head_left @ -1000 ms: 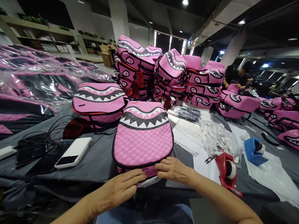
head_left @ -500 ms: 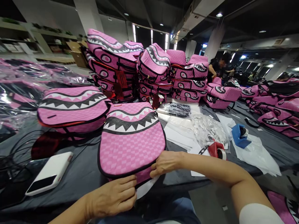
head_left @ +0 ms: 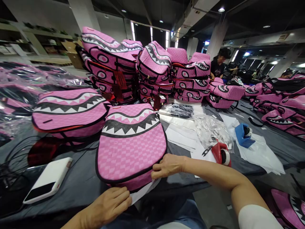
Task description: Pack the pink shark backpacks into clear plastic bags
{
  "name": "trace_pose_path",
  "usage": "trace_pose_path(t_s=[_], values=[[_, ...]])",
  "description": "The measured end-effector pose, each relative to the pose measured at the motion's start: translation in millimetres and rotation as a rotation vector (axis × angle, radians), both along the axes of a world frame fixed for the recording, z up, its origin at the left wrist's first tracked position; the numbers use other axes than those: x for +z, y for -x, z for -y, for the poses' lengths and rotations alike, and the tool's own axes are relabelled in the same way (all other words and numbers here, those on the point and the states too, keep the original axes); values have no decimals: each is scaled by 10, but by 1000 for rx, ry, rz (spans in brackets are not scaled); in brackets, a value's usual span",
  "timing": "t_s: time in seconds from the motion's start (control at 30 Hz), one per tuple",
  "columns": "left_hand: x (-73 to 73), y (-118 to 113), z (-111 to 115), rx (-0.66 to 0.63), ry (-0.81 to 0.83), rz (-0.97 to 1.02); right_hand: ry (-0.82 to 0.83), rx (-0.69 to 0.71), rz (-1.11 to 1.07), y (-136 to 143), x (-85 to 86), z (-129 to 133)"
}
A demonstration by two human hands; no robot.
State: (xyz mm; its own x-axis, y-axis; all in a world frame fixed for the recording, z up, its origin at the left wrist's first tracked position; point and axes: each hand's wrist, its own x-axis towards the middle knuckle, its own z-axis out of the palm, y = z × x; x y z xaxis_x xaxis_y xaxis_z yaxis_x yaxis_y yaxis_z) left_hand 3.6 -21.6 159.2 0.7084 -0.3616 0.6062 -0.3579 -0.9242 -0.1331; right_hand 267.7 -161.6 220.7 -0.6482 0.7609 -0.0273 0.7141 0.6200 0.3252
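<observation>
A pink checkered backpack (head_left: 132, 152) with a black-and-white shark-teeth print lies in front of me, its rounded, black-trimmed end toward my body. A thin white sheet (head_left: 144, 191) sticks out from under that near end. My left hand (head_left: 108, 203) is at the near edge, fingers together and closed at the sheet's left end. At the near right corner, my right hand (head_left: 168, 167) has curled fingers pressed against the backpack's side, just above the sheet's other end. What those fingertips pinch is hidden.
Another pink backpack (head_left: 71, 109) lies to the left, behind a white power bank (head_left: 49, 179). Stacked backpacks (head_left: 152, 63) rise at the back. On the right are a red tape dispenser (head_left: 218, 152), a blue tape dispenser (head_left: 244, 135) and clear plastic bags (head_left: 212, 130). A person (head_left: 218, 65) stands far behind.
The whole view has shifted slightly. My left hand has moved a little left and toward me, and more of the white sheet shows beside it. My right hand stays at the backpack's corner.
</observation>
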Motion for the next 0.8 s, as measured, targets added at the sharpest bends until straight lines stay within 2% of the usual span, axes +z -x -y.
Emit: trace_pose_path(t_s=[0.07,0.17,0.3,0.4,0.5,0.63,0.73,0.8], values=[[-83,16,-13,36,84,-42,0,-28,-43,1,2,-8],[-137,39,-18,96,159,-69,90,-84,-112,-14,85,-9],[-81,70,0,68,140,-80,167,-40,-71,-55,183,31],[-38,92,23,22,106,-74,82,-14,-35,-98,119,119],[-53,108,47,-13,-37,-26,-113,13,-97,-129,-101,255],[-126,114,65,-55,-131,-30,-337,40,-229,-83,-558,446],[-156,149,85,-28,-133,-15,-353,-85,-294,22,-915,584],[-139,203,124,26,-133,-42,-337,-223,-425,108,-1088,679]])
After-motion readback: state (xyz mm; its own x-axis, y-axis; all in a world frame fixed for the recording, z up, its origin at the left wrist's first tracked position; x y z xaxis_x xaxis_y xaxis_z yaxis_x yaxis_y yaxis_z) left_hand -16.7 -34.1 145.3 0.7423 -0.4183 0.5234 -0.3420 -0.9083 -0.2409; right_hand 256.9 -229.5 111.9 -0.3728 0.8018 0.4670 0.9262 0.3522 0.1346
